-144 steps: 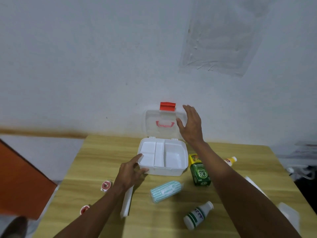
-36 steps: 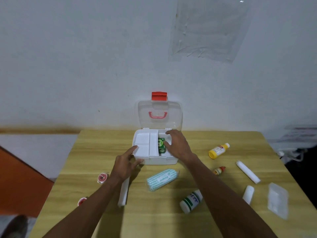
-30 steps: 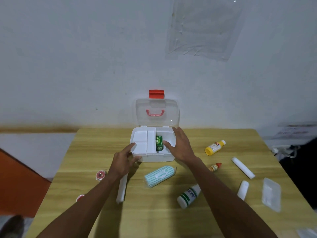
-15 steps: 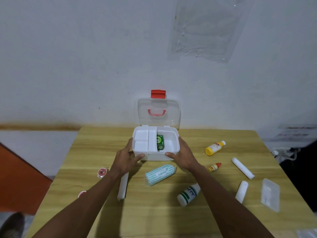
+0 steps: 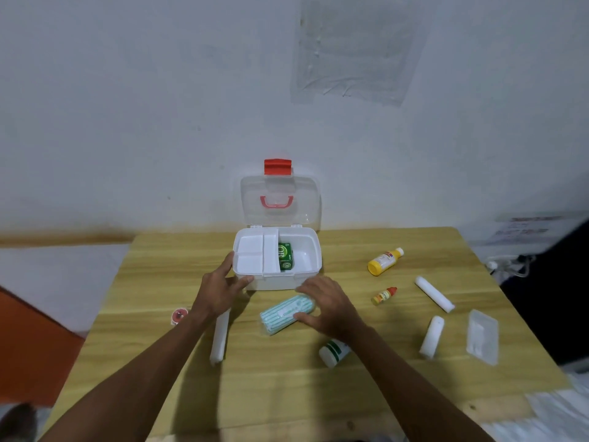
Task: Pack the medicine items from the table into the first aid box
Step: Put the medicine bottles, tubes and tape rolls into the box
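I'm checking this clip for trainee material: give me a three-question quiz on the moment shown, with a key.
1. True or false: the first aid box lid stands open.
2. Which item already lies inside the box? A) yellow bottle B) green carton C) small red-capped bottle
3. Fill in: the right hand closes around the ______ packet on the table, while the left hand steadies the box.

Key: 1 true; 2 B; 3 teal striped.
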